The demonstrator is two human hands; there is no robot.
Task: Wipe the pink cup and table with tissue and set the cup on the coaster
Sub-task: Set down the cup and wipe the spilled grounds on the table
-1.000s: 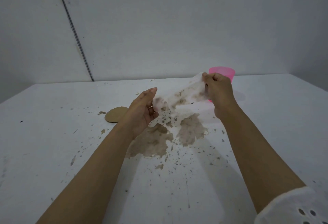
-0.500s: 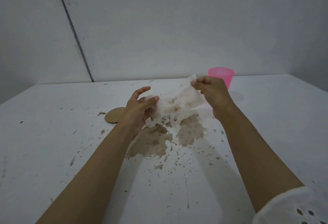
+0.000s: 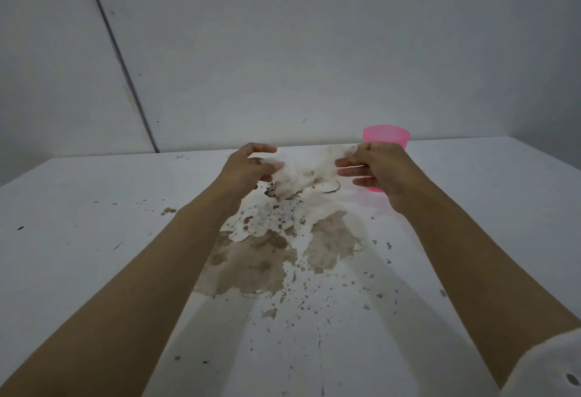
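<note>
I hold a white tissue [image 3: 309, 173], stained brown, stretched above the table between both hands. My left hand [image 3: 248, 170] pinches its left edge. My right hand [image 3: 377, 170] pinches its right edge near the thumb, with the other fingers held out straight. The pink cup [image 3: 388, 138] stands upright on the white table [image 3: 94, 239] just behind my right hand, which partly hides it. A brown spill [image 3: 251, 261] spreads across the table below the tissue, with a second patch [image 3: 333, 239] to its right. The coaster is not visible; my left forearm covers where it lay.
Small brown specks [image 3: 168, 210] and splashes are scattered over the table around the spill. A grey wall [image 3: 314, 50] rises right behind the table's far edge. The table's right edge runs past the cup.
My hands have moved apart and pulled the tissue open wider. The coaster, seen earlier left of my left hand, is now hidden behind my left arm.
</note>
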